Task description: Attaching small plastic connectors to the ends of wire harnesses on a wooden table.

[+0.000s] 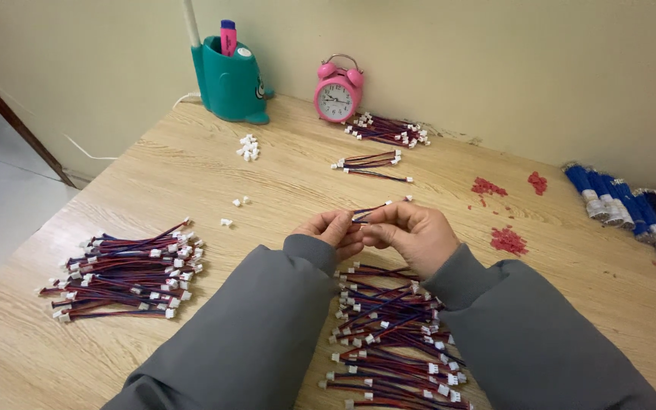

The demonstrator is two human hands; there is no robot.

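Observation:
My left hand and my right hand meet above the middle of the wooden table. Together they pinch a short red-and-blue wire lead with a small white connector at its far end. Both arms wear grey sleeves. Right below my hands lies a long pile of similar wire leads with white connectors. A second pile of such leads lies to the left of my left sleeve.
At the back stand a teal pen holder and a pink alarm clock. Two smaller wire bundles, loose white connectors, red bits and blue and black wire bundles lie around.

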